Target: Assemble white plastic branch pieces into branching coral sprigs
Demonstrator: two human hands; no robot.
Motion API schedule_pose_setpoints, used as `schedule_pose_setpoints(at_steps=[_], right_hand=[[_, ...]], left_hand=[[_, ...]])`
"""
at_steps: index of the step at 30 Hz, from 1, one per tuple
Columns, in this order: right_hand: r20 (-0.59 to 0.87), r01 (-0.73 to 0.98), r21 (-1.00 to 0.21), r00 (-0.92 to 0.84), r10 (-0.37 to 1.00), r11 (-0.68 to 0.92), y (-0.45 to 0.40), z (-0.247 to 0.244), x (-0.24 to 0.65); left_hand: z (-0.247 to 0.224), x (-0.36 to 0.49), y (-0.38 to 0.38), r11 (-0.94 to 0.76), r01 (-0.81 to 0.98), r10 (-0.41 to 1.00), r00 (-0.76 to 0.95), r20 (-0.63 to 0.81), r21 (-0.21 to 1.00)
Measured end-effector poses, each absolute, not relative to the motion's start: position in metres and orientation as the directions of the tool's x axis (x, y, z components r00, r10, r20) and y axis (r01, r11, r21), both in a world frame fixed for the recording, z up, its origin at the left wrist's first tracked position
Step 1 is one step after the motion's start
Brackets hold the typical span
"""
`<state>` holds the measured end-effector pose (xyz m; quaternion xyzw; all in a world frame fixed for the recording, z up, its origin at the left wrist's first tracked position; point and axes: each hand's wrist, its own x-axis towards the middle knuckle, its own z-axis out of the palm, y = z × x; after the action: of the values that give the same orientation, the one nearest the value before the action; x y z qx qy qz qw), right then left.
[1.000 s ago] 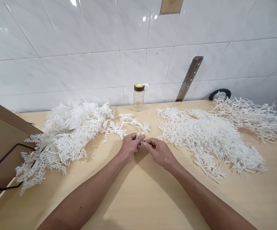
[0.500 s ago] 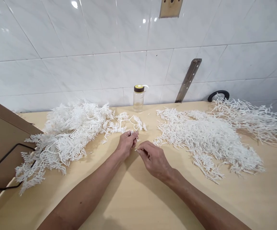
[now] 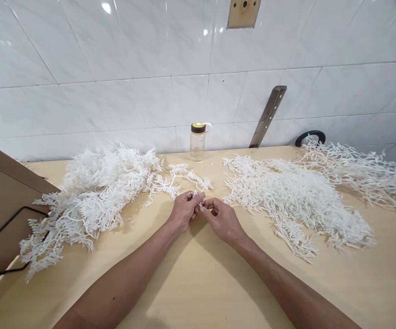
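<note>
no readable text, labels, brands or numbers anywhere, jar [image 3: 197,141] by the wall unlabelled, tiles behind the jar unmarked, wooden plate [image 3: 243,13] above the jar unlettered

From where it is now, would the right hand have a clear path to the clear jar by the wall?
Probably yes. The right hand is busy pinching a white sprig together with the left hand. The jar stands upright beyond them, with only bare table and the sprig's thin branches between.
</note>
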<state>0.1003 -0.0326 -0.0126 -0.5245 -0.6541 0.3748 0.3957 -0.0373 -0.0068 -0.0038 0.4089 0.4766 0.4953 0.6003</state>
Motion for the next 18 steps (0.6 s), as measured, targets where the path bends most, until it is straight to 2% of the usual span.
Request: schedule_pose_setpoints(at_steps=[4, 6, 9, 12, 14, 18], right_hand=[[0.159, 0.416, -0.891, -0.090, 0.983, 0.182, -0.031, -0.015, 0.102], [0.232, 0.431, -0.866, -0.100, 0.968, 0.252, -0.032, -0.015, 0.103], [0.382, 0.446, -0.779, -0.219, 0.898, 0.440, -0.038, -0.015, 0.099], [0.441, 0.437, -0.699, -0.359, 0.823, 0.565, -0.044, -0.017, 0.093], [0.442, 0.435, -0.694, -0.372, 0.816, 0.574, -0.044, -0.020, 0.091], [0.435, 0.456, -0.724, -0.280, 0.856, 0.518, -0.039, -0.025, 0.098]], left_hand=[[-0.006, -0.036, -0.006, 0.172, -0.199, 0.985, 0.046, -0.167, 0.965], [-0.007, -0.036, -0.004, 0.169, -0.200, 0.986, 0.034, -0.165, 0.965], [-0.009, -0.038, -0.001, 0.156, -0.220, 0.987, -0.006, -0.162, 0.963], [-0.008, -0.042, 0.001, 0.193, -0.245, 0.980, 0.005, -0.198, 0.950], [-0.007, -0.044, 0.001, 0.205, -0.218, 0.979, 0.039, -0.201, 0.954], [-0.006, -0.046, 0.000, 0.136, -0.116, 0.991, 0.028, -0.134, 0.984]])
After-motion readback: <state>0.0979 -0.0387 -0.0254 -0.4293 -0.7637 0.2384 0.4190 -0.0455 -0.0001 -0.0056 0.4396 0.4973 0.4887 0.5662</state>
